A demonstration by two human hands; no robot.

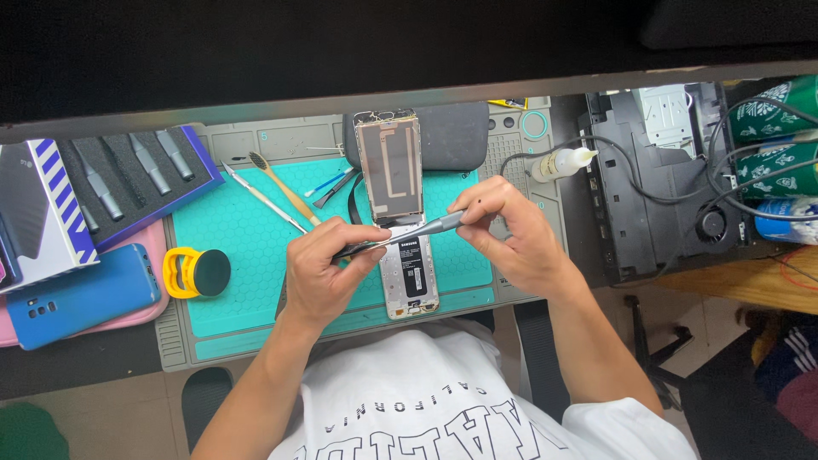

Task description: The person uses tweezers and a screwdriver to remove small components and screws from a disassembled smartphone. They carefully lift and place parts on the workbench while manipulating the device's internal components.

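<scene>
An opened smartphone body (410, 277) lies lengthwise on the teal repair mat (230, 230), its white battery facing up. Its removed back cover (389, 162) rests just beyond it, inner side up. My right hand (503, 230) grips a grey screwdriver (426, 228) whose tip points left over the phone's upper part. My left hand (322, 273) pinches the screwdriver's thin tip end and rests against the phone's left side. Both hands meet over the phone.
A yellow suction cup tool (194, 273), metal spudgers (264, 198) and a brush lie on the mat's left. An open screwdriver case (128, 179) and a blue phone (81, 294) sit at the far left. A glue bottle (558, 163), cables and a black device (656, 179) stand right.
</scene>
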